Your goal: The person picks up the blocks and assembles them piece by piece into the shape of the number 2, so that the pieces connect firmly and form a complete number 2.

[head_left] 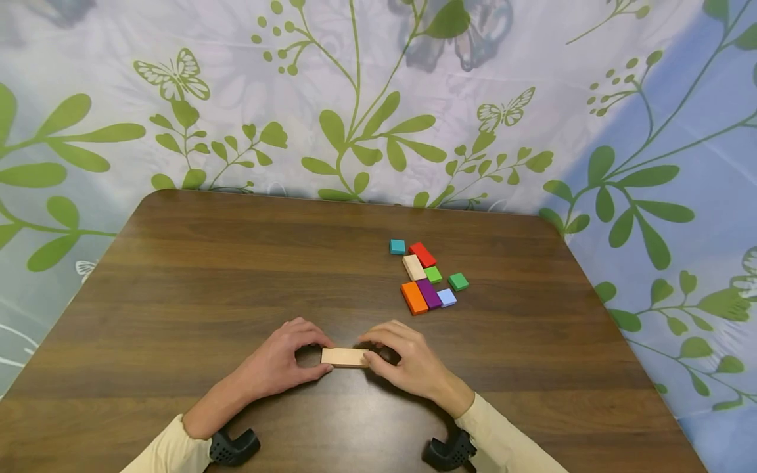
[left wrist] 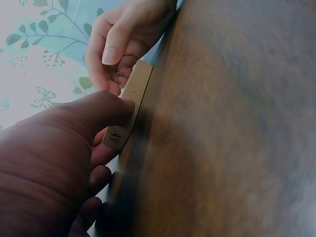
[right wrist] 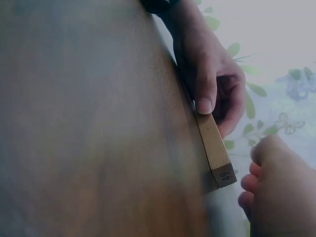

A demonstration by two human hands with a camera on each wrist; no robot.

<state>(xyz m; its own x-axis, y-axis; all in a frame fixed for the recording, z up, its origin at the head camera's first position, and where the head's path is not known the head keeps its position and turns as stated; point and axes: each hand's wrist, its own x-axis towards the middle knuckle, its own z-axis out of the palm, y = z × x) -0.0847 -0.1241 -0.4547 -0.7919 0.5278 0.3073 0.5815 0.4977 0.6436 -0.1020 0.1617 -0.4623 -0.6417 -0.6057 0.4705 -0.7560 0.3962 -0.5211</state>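
A plain wooden block (head_left: 344, 357), long and narrow, lies crosswise between the two hands at or just above the table surface. My left hand (head_left: 284, 358) pinches its left end, thumb on the near side and fingers on the far side. Around the right end hovers my right hand (head_left: 411, 358), its fingers loosely bent. In the right wrist view a small gap shows between the right hand (right wrist: 286, 192) and the block (right wrist: 215, 145). Handwritten digits mark both block ends in the wrist views.
Beyond the hands, to the right, lies a loose group of coloured blocks: orange (head_left: 414, 298), purple (head_left: 428, 293), light blue (head_left: 447, 297), cream (head_left: 414, 267), red (head_left: 422, 254), teal (head_left: 397, 246), and two green, one bright (head_left: 433, 274), one darker (head_left: 458, 282). A leaf-patterned curtain (head_left: 236, 92) hangs behind the brown table (head_left: 248, 243).
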